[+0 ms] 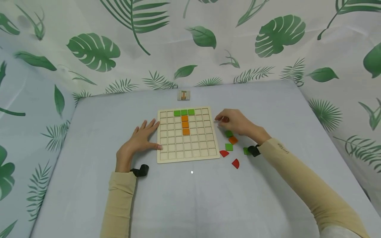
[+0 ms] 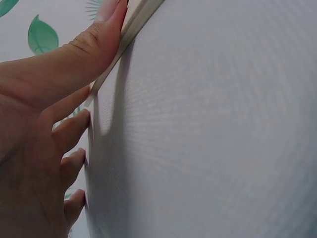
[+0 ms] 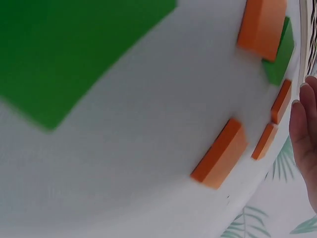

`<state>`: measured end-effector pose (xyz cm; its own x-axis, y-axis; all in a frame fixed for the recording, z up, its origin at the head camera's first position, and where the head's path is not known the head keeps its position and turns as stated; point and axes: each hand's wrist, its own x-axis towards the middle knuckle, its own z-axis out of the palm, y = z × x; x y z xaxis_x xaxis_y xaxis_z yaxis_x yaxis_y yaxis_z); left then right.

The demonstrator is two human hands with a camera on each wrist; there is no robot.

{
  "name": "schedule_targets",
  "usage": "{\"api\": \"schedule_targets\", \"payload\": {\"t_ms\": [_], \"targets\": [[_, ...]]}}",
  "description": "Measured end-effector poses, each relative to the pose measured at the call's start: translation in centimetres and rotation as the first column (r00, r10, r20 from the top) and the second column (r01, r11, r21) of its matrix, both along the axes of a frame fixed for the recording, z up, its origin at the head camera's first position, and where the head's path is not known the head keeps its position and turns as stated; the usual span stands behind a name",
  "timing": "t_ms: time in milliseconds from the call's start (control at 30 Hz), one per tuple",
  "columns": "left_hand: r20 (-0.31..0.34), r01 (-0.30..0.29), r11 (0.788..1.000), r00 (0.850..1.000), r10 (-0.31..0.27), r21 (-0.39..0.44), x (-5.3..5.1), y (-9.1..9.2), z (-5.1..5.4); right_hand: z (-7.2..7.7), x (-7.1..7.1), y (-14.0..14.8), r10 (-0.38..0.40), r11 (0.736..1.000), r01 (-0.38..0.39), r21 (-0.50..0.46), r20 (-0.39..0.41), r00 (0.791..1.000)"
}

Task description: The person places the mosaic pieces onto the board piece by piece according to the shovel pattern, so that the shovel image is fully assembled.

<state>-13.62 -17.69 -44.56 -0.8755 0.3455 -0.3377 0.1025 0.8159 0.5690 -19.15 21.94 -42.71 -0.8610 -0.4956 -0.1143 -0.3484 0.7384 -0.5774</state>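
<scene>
The left hand (image 1: 139,140) is spreading its fingers against the left edge of the grid board (image 1: 172,147); the right hand (image 1: 238,122) is curving its fingers right of it, grip unclear. Six tiles (image 1: 185,124) are forming a T on it.

White cloth (image 1: 178,43) printed with green leaves (image 1: 93,52) backs a pale grey table (image 1: 191,201).

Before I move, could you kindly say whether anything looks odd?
A small white spot on the grey tabletop, below the board in the head view, stands out against the plain surface; I cannot tell what it is.
</scene>
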Motion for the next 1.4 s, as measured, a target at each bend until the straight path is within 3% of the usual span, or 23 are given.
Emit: {"api": "schedule_targets", "payload": {"t_ms": [533, 767, 1000, 1400], "targets": [[-0.005, 0.002, 1.000, 1.000, -0.002, 0.007, 0.0, -0.1, 0.0, -0.6, -0.4, 1.4, -0.040, 0.997, 0.042, 0.062, -0.042, 0.998], [0.000, 0.004, 1.000, 1.000, -0.004, 0.001, 0.0, -0.1, -0.2, -0.6, -0.4, 1.4, -0.025, 0.995, 0.029, 0.099, -0.036, 0.999], [-0.003, 0.000, 1.000, 1.000, 0.000, 0.006, 0.0, -0.2, -0.3, -0.7, -0.5, 1.3, -0.067, 0.992, 0.068, 0.110, -0.014, 0.998], [-0.012, 0.009, 1.000, 1.000, -0.009, 0.011, 0.1, -0.2, 0.0, -0.9, -0.4, 1.8, -0.144, 0.989, 0.145, -0.013, 0.040, 0.989]]}}
